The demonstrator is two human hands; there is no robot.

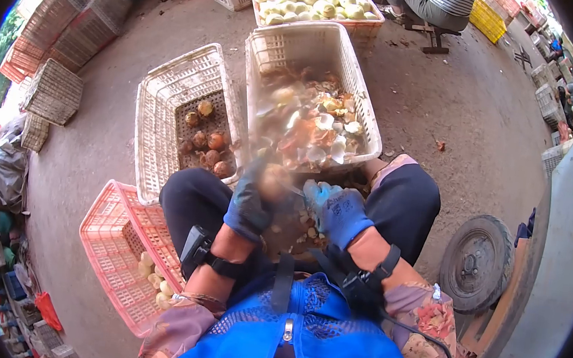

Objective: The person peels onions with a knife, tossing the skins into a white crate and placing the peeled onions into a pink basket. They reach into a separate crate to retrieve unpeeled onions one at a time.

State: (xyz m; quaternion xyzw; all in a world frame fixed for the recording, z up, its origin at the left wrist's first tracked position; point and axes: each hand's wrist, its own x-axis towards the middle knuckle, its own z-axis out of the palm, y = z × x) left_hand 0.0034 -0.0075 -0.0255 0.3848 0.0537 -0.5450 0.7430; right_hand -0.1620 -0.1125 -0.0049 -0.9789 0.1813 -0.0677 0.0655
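Note:
Wearing a blue glove, my left hand (pixel 250 202) is closed around a brown-skinned onion (pixel 276 182), which is blurred by motion. Close beside it my right hand (pixel 338 210), gloved in blue as well, has its fingers curled shut. A thin pale strip shows between the right fingertips and the onion, but what the right hand grips is hidden. In front of both hands a white crate (pixel 368 118) holds onion skins and peel pieces (pixel 325 131). To its left, a second white crate (pixel 150 121) contains several unpeeled onions (pixel 214 141).
At my left knee a pink crate (pixel 99 230) holds peeled onions (pixel 152 280). Beyond the peel crate stands a crate of peeled onions (pixel 317 2). A wheel (pixel 475 264) lies at right beside a metal panel (pixel 550 239). Stacked crates (pixel 57 88) and a seated person (pixel 444 8) are farther off.

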